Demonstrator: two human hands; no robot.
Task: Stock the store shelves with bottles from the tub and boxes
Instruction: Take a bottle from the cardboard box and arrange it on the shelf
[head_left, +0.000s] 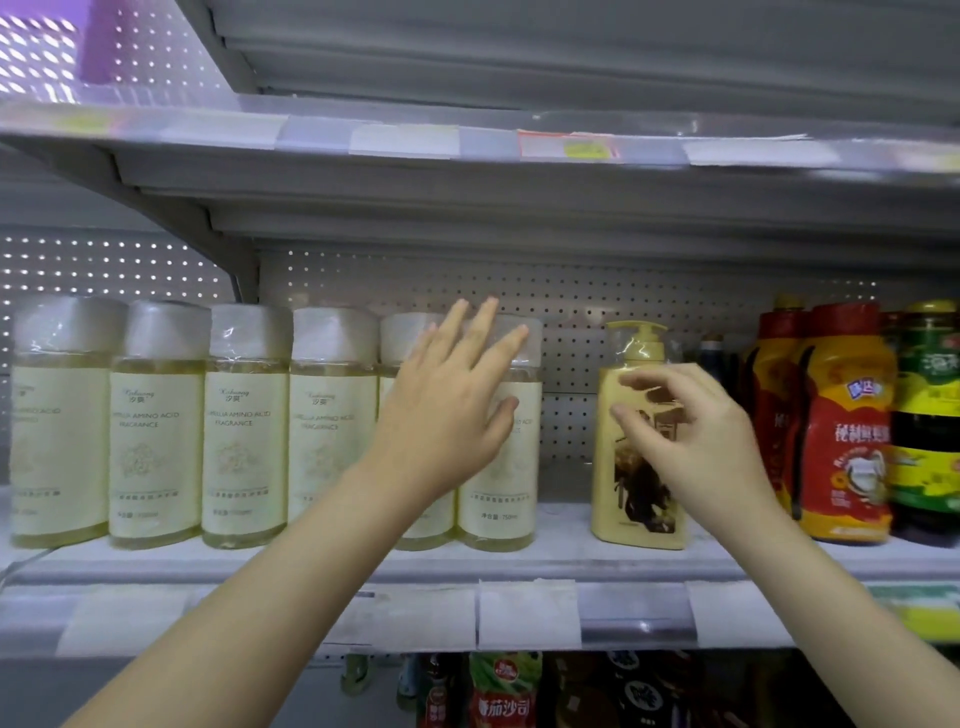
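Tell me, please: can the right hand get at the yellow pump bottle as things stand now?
Probably yes. The right hand hovers just in front of the yellow pump bottle, fingers loosely curled, holding nothing. Nothing stands between them, and bare shelf lies at the bottle's left.

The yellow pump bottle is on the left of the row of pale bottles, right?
No. The head view shows the yellow pump bottle standing on the right of the row of pale bottles, partly behind the right hand.

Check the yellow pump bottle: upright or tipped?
Upright: the yellow pump bottle stands on its base on the shelf, with its pump head on top.
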